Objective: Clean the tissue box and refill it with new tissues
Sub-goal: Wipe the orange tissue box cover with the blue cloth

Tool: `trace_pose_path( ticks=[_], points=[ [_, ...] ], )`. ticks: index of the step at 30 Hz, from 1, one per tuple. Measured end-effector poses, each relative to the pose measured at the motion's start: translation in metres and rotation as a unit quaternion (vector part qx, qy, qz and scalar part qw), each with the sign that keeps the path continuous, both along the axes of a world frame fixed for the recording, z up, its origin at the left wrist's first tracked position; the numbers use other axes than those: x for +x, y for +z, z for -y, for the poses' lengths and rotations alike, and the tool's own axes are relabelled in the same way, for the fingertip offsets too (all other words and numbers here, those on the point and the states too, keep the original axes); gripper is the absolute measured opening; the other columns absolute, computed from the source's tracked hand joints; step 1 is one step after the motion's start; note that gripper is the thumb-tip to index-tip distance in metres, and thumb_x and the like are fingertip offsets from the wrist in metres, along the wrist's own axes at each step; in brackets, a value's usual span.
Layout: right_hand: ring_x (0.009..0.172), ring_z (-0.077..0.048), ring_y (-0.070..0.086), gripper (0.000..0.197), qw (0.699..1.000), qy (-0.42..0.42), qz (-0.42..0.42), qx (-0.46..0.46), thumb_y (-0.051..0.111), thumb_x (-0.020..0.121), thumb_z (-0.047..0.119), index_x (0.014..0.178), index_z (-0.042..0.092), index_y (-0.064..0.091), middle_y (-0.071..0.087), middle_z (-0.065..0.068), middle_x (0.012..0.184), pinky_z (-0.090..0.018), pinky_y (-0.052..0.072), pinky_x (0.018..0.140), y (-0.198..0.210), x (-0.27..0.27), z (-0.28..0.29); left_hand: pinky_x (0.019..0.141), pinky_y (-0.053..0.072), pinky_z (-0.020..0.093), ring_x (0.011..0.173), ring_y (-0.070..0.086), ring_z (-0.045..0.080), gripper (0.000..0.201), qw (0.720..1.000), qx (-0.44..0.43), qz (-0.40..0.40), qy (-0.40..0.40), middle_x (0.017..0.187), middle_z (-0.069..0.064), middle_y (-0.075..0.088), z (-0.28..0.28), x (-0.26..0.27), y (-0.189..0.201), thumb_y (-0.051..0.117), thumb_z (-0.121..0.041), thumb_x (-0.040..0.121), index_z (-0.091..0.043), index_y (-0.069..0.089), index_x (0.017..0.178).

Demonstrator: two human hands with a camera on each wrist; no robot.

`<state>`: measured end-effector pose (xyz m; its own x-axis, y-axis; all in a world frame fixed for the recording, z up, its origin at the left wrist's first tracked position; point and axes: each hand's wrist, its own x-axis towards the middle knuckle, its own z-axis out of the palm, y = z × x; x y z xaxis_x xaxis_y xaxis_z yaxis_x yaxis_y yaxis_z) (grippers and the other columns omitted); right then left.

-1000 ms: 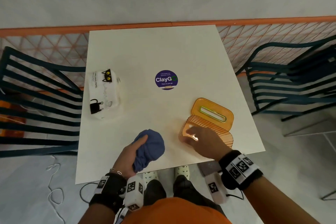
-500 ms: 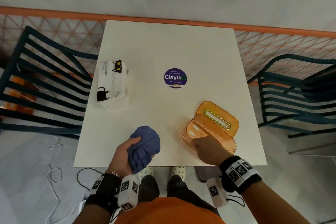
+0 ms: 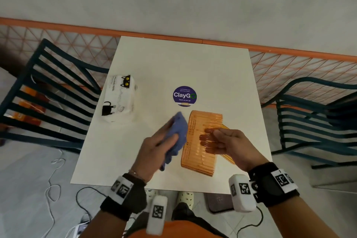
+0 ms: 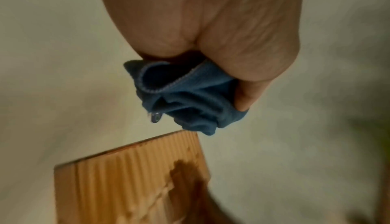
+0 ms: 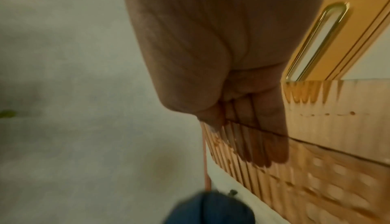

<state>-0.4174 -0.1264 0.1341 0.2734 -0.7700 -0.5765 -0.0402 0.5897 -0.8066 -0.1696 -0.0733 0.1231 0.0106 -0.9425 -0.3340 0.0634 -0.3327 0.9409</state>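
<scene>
My right hand (image 3: 218, 141) grips the orange ribbed see-through tissue box (image 3: 199, 152) above the white table (image 3: 173, 60); its fingers show through the plastic from inside. The box (image 5: 316, 169) is turned on its side. My left hand (image 3: 160, 147) holds a bunched blue cloth (image 3: 178, 131) against the box's left wall. In the left wrist view the cloth (image 4: 190, 97) hangs just above a corner of the box (image 4: 126, 177). The orange lid (image 5: 337, 27) with its slot lies under my right hand. A white tissue pack (image 3: 117, 98) with cat prints lies at the table's left.
A purple round sticker (image 3: 184, 95) marks the table's middle. Dark slatted chairs stand at the left (image 3: 48, 92) and right (image 3: 313, 121), with an orange mesh railing (image 3: 289, 67) behind. Cables (image 3: 54, 179) and a dark flat object (image 3: 220, 203) lie on the floor.
My right hand has lifted the box off the table and turned it on its side. My left hand has raised the cloth from the table to the box's left wall.
</scene>
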Motion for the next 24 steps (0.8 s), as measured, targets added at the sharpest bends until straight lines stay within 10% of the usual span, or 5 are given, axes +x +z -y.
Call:
trace_pose_path(
  ticks=[3, 7, 12, 19, 24],
  points=[
    [0.101, -0.039, 0.071, 0.032, 0.998, 0.0, -0.003, -0.063, 0.045, 0.106, 0.015, 0.117, 0.0, 0.07, 0.074, -0.024, 0.11, -0.045, 0.06, 0.085, 0.01, 0.015, 0.002, 0.112, 0.038, 0.027, 0.148, 0.033, 0.006, 0.05, 0.899, -0.248, 0.301, -0.2, 0.163, -0.008, 0.033, 0.005, -0.029, -0.003, 0.054, -0.05, 0.097, -0.028, 0.058, 0.142],
    [0.103, -0.041, 0.07, 0.032, 0.994, -0.016, -0.003, -0.112, 0.042, 0.107, 0.015, 0.117, 0.006, 0.072, 0.074, -0.022, 0.108, -0.05, 0.057, 0.09, 0.025, 0.014, 0.008, 0.12, 0.028, 0.045, 0.157, 0.006, 0.021, 0.053, 0.731, -0.359, 0.534, -0.227, 0.168, 0.003, 0.018, 0.007, -0.06, -0.003, 0.035, -0.047, 0.106, -0.024, 0.043, 0.153],
    [0.095, -0.042, 0.072, 0.029, 0.985, 0.022, -0.047, -0.167, 0.045, 0.105, 0.009, 0.109, 0.0, 0.072, 0.075, -0.023, 0.1, -0.055, 0.061, 0.083, 0.042, -0.002, 0.018, 0.126, 0.015, 0.046, 0.157, 0.002, 0.019, 0.066, 0.802, -0.349, 0.456, -0.163, 0.169, 0.008, 0.01, 0.049, -0.079, 0.006, 0.043, -0.033, 0.105, -0.008, 0.016, 0.16],
    [0.095, -0.039, 0.073, 0.031, 0.985, -0.019, 0.0, -0.174, 0.043, 0.107, 0.011, 0.111, 0.001, 0.073, 0.075, -0.023, 0.104, -0.048, 0.061, 0.082, 0.055, -0.023, 0.034, 0.127, 0.019, 0.042, 0.156, 0.003, 0.01, 0.053, 0.873, -0.3, 0.377, -0.068, 0.169, -0.002, 0.012, 0.062, -0.113, 0.013, 0.037, -0.021, 0.109, -0.013, 0.023, 0.16],
    [0.093, -0.04, 0.071, 0.027, 0.987, -0.047, 0.001, -0.153, 0.045, 0.104, 0.002, 0.107, -0.003, 0.072, 0.073, -0.027, 0.1, -0.05, 0.061, 0.081, 0.039, -0.019, 0.021, 0.123, 0.028, 0.046, 0.156, 0.008, 0.011, 0.053, 0.844, -0.34, 0.399, -0.115, 0.168, 0.002, 0.018, 0.039, -0.119, 0.003, 0.041, -0.012, 0.106, -0.011, 0.029, 0.158]
  ],
)
